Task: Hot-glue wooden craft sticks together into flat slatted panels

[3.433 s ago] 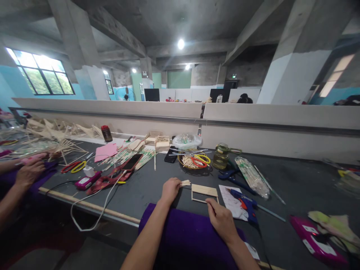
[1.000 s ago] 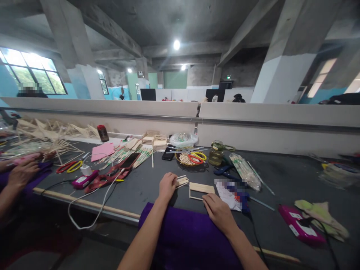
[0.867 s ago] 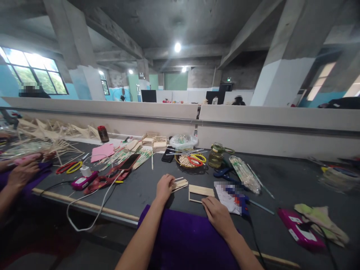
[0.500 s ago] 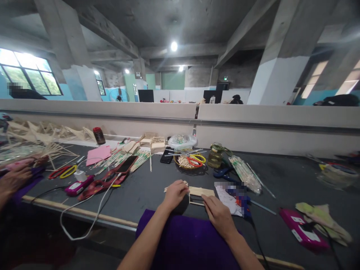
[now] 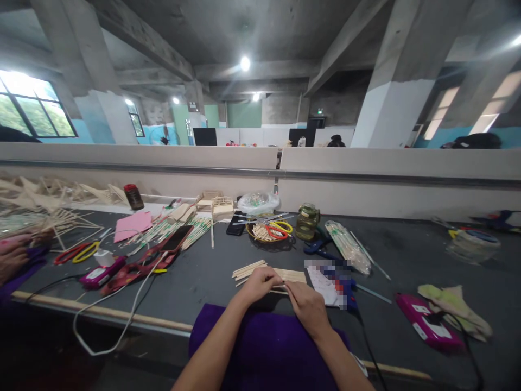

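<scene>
Two-Sided Fingertip Control

The slatted panel [image 5: 293,275], the landmark for all positions, lies flat on the dark tabletop [image 5: 183,288]. The left hand [image 5: 259,286] covers the panel's left end; the right hand [image 5: 308,305] sits at its near side. Both grips are narrow, thumbs and fingertips nearly meeting above the thin rail [image 5: 279,292] along the panel's near side. Whether either pinch holds a piece cannot be told; the fingers hide the contact.

The step appears to be fine positioning at this edge. For good results:

1. Steady the panel with the right fingertips; use light downward pressure, since thin slats probably flex or snap.
2. Guide with the left fingertips only, square to the slats.
3. Leave the loose sticks [image 5: 247,271], left of the panel, clear of the left wrist.
4. Mind the glue gun [image 5: 345,287], right of the panel beyond the paper sheet [image 5: 318,276]; its tip is blurred and may be hot.
</scene>
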Motion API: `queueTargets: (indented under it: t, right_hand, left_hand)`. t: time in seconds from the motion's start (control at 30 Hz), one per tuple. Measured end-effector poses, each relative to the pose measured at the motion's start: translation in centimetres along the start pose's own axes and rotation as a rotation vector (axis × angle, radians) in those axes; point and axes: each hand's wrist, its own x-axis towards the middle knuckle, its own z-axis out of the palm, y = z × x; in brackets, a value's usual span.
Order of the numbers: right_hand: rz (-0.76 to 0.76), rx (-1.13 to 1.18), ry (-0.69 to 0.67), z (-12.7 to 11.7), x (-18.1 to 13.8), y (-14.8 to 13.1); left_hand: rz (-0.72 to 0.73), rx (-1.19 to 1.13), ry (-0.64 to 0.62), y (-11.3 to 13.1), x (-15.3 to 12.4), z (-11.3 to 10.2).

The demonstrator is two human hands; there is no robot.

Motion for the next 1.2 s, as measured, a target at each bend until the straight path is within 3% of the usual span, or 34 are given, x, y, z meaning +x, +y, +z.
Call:
queueTargets:
  t: [0.1,0.17,0.37,0.53,0.73,0.93,1.2]
  right_hand:
    - [0.073,-0.032,-0.020,0.2,0.0,0.1]
    - [0.081,-0.041,-0.026,0.3,0.1,0.0]
    - [0.027,-0.049,-0.079,0.1,-0.4,-0.2]
    - [-0.008,-0.024,-0.132,-0.5,-0.9,-0.4]
    - [0.074,-0.020,-0.013,-0.4,-1.1,0.6]
    - [0.091,-0.004,-0.036,-0.5,-1.3,0.9]
    - [0.097,0.025,0.042,-0.9,-0.6,1.5]
  left_hand:
    - [0.056,0.210,0.175,-0.1,-0.1,-0.6]
    - [0.084,0.326,0.217,-0.4,-0.2,-0.9]
    - [0.068,0.558,0.139,-0.5,-0.5,-0.6]
    - [0.109,0.548,0.111,1.1,-0.8,-0.4]
    - [0.103,0.453,0.140,1.2,-0.7,-0.3]
    - [0.098,0.454,0.143,1.3,-0.8,-0.4]
    - [0.214,0.549,0.012,1.6,-0.7,-0.2]
